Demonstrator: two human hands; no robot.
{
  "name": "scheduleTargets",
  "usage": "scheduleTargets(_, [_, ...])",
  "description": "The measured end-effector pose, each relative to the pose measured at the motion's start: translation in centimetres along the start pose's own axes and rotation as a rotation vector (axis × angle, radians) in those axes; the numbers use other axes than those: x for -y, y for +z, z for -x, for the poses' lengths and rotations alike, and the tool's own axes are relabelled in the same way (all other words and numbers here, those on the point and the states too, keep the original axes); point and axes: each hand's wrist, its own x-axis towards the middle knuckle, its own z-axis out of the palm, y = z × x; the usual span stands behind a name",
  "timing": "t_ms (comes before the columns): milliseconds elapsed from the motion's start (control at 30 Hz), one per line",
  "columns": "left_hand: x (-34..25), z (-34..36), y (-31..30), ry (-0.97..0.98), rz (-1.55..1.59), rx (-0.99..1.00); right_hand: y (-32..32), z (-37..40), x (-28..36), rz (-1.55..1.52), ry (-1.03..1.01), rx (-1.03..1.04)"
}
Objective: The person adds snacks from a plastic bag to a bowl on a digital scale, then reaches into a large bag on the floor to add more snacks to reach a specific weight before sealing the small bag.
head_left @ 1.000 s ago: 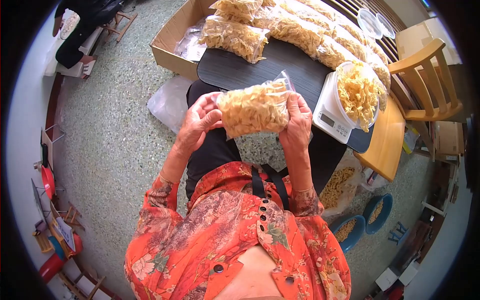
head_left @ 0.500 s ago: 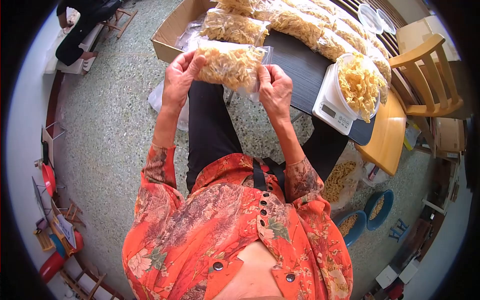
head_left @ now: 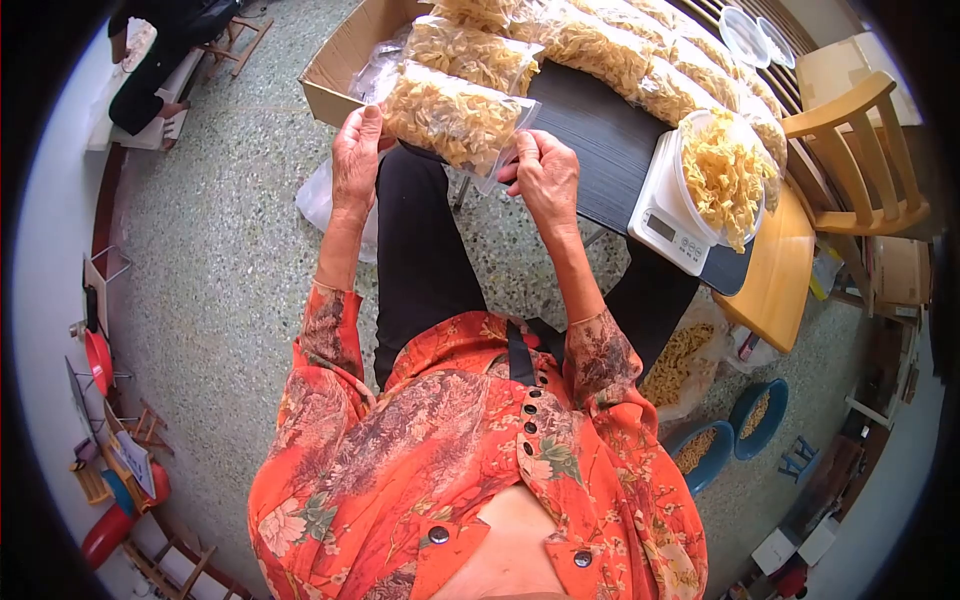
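Observation:
A clear plastic bag packed with pale yellow dried strips is held up between my hands, near the table's left end. My left hand grips its lower left corner, thumb up along the edge. At the other end, my right hand pinches the flat, unfilled plastic edge between thumb and fingers. Just beyond lies another filled bag. To the right, a white digital scale carries a clear bowl heaped with loose strips.
Several filled bags line the dark tabletop. A cardboard box stands at its left end, a wooden chair at right. Blue basins sit on the floor. Another person sits at upper left.
The bag has tipped and shifted slightly left, its right end now lower. My left hand has slid down to its lower corner; my right hand keeps the opposite end.

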Motion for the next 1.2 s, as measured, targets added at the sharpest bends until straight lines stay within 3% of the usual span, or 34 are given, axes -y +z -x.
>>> scheduleTargets(133, [-0.3,0.0,0.3,0.031,0.030,0.024,0.2,-0.1,0.0,-0.011,-0.007,0.009])
scheduleTargets(467, [-0.2,0.1,0.3,0.044,-0.235,-0.105,0.8,-1.0,-0.6,0.038,-0.066,-0.040])
scheduleTargets(700, [-0.3,-0.8,0.2,0.013,-0.175,-0.031,0.7,-1.1,-0.3,0.045,-0.030,-0.028])
scheduleTargets(1200, [-0.1,-0.4,0.8,0.039,-0.111,-0.094,0.9,-1.2,0.0,-0.009,0.010,-0.003])
